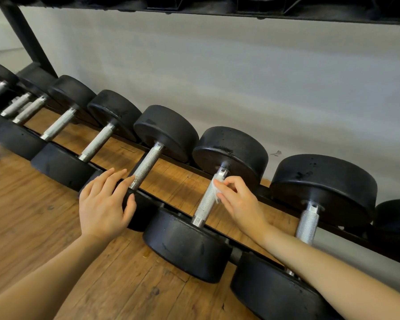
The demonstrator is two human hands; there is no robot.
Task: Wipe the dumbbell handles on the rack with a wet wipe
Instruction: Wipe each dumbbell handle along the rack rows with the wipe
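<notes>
One wipe (217, 191) btwn fingers (222, 184), on handle (207, 199)

- The right hand (238, 202) pinches a white wet wipe (217, 192) against one dumbbell handle (207, 199) on the rack (286, 205).
- Left of that handle, the left hand (105, 202) rests open-fingered on a dumbbell head (139, 211).

- Dumbbells (219, 199) with black round heads and knurled silver handles lie side by side in a slanting row on the low black rack (155, 200)
- The wet wipe (217, 191) is a small crumpled white piece pressed against the right side of one handle (208, 199), near its far end, pinched in the right hand (238, 202)
</notes>
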